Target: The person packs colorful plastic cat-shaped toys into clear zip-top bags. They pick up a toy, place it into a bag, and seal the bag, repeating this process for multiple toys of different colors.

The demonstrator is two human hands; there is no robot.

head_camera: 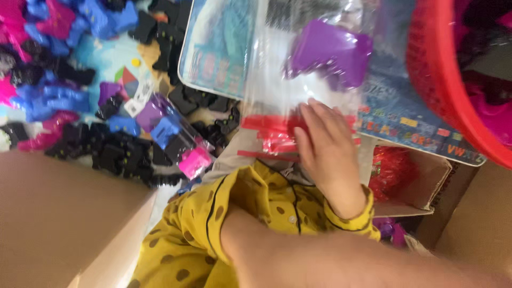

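Observation:
My right hand [325,154], in a yellow dotted cuff, lies on the red zip strip [266,125] of a clear plastic bag [277,69], fingers curled over its edge. Inside the bag, above the hand, is a purple plastic piece [330,53]. The bag rests on a blue printed board [394,112]. A bare forearm [373,261] crosses the bottom of the view. Its hand is hidden under yellow dotted cloth [186,240], so my left hand does not show.
Several black, blue, pink and purple plastic pieces [106,144] lie heaped at the left. A red mesh basket [442,69] sits at the upper right. An open cardboard box [421,181] holds red items, and brown cardboard [58,213] fills the lower left.

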